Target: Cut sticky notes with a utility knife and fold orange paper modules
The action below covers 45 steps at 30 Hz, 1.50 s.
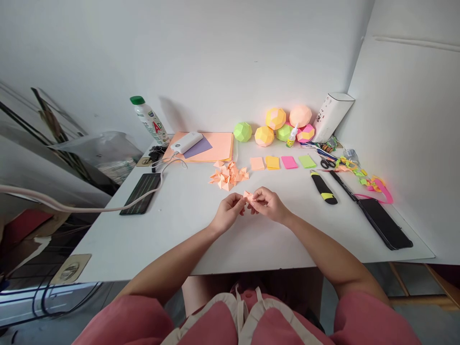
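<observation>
Between my two hands is a small peach piece of folded paper (248, 195), held just above the white table. My left hand (230, 210) pinches its left side, fingers closed. On the other side my right hand (268, 203) grips it between thumb and fingers. Part of the paper is hidden behind the fingertips. Just beyond my hands lies a heap of peach folded paper pieces (228, 175). Right of the heap, small stacks of square paper lie in a row: peach (257, 164), orange (272, 163), pink (289, 162) and green (307, 161).
Several faceted paper balls (275, 118) stand by the wall with a glue bottle (292, 136). A box cutter (324, 188), scissors (327, 163) and black pouch (384, 224) lie right. Left are a phone (142, 194), power bank (187, 142), white cable (108, 209) and bottle (150, 120).
</observation>
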{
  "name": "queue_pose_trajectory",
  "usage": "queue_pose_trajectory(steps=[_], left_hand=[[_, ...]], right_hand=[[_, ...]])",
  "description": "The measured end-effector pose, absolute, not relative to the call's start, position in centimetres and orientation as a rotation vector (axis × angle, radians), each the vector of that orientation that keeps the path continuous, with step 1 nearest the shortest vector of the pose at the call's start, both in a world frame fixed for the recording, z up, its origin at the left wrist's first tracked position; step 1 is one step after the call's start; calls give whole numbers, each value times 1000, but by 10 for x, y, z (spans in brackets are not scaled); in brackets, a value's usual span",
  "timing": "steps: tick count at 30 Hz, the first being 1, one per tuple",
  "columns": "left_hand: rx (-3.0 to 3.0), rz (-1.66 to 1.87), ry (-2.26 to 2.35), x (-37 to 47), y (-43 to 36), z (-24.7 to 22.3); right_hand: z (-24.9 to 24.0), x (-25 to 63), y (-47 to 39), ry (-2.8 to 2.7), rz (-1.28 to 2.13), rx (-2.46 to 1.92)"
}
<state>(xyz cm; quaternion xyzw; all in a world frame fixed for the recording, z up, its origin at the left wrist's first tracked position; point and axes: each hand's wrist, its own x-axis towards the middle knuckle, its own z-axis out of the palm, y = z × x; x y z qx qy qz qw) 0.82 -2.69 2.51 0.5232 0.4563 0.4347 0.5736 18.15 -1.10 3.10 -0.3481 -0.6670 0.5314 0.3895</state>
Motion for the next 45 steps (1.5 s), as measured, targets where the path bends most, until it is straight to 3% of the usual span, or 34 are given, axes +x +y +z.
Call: queue_pose_trajectory(steps=[17,25,45], left_hand=[[1289,996,1137,7,-27,31],[1305,932,1093,8,-29,30],[1230,955,1021,8,-25,26]], right_hand=[[23,186,-9,-2050,1135,-840],[21,184,-1,-2027,820,-712],[24,181,-7,-1749,1055,-835]])
